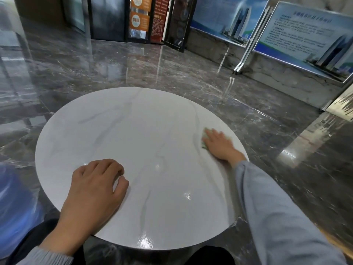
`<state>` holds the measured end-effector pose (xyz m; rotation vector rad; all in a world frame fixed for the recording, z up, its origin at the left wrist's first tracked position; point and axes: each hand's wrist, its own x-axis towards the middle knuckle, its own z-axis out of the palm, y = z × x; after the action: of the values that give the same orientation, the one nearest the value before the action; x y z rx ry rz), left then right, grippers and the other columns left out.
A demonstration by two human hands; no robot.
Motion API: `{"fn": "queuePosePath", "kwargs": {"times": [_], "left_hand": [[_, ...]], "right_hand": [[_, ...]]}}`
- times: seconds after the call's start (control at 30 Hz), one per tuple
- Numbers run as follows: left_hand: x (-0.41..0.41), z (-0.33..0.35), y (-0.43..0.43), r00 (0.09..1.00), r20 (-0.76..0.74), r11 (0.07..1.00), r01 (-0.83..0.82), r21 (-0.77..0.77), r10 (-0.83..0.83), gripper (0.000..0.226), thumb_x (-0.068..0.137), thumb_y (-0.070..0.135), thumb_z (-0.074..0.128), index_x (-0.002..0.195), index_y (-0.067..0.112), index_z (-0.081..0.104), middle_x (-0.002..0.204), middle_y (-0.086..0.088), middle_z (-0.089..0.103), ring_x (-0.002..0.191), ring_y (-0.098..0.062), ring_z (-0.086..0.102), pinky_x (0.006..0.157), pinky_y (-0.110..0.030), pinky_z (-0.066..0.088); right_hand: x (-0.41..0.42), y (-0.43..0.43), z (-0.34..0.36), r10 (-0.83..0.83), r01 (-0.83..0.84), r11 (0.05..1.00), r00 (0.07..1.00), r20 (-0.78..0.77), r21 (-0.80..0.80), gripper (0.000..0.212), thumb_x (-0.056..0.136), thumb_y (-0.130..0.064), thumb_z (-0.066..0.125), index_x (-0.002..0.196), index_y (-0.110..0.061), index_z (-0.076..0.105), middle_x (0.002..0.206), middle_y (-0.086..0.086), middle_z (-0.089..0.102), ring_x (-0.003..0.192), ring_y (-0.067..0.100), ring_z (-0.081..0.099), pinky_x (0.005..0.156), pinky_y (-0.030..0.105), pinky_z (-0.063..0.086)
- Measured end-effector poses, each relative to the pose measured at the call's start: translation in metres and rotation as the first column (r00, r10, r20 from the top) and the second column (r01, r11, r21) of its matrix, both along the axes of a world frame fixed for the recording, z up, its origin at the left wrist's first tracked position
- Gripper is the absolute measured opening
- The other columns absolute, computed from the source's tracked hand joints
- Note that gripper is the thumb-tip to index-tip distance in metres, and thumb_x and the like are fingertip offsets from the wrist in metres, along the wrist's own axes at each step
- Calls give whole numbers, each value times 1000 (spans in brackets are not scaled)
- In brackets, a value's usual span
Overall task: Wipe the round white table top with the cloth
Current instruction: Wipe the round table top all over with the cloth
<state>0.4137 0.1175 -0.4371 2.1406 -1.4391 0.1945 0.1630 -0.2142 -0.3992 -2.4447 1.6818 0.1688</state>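
Pressing green cloth (206, 132) flat under right grip (219, 145), fingers straight, palm down, no curl round it. Cloth near right edge of round white surface (152, 131), mostly hidden beneath palm. Resting left grip (95, 185) on near-left part of surface, fingers loosely curled, holding nothing. Around: glossy dark marble floor (114, 69), display boards (305, 35) at far wall.
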Motion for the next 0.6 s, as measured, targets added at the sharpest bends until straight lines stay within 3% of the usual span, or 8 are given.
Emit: {"fn": "queuePosePath", "kwargs": {"times": [0.1,0.23,0.4,0.5,0.6], "left_hand": [[-1,-1,1,1000,2,1000,-3,-12,3,26,88,40,45,95,28,66,101,13,65,98,-22,62,89,-44,39],[1,2,1,999,27,999,17,28,-18,26,90,39,46,99,26,67,108,8,67,103,-25,61,90,-46,39],[-4,5,2,1000,26,999,15,46,-16,31,89,42,44,100,24,66,110,4,68,107,-30,60,91,-51,41],[-7,6,3,1000,25,999,7,43,-9,32,89,42,45,100,22,67,109,0,68,106,-34,60,90,-54,41],[-7,6,1,1000,24,999,8,44,-9,31,88,43,46,100,22,66,109,-2,68,106,-36,60,91,-55,42]], "right_hand": [[-58,-37,-6,-161,161,987,987,-19,13,66,102,-63,10,163,-38,14,174,-6,-2,160,27,-4,126,55,0],[-72,-36,-14,-2,0,1000,993,-121,-11,52,110,-34,10,158,-22,28,174,2,-4,159,30,-9,126,51,-9],[-86,9,-21,-46,47,999,997,-56,11,78,95,-65,3,165,-31,9,173,-6,-11,159,24,-13,126,53,-7],[-92,69,-25,-58,59,997,998,-8,48,85,90,-68,-6,166,-29,-2,168,-9,-19,157,20,-21,126,47,-12],[-91,153,-40,-71,72,997,992,105,-5,85,91,-72,-11,165,-33,0,166,-13,-20,155,20,-24,126,56,-11]]}}
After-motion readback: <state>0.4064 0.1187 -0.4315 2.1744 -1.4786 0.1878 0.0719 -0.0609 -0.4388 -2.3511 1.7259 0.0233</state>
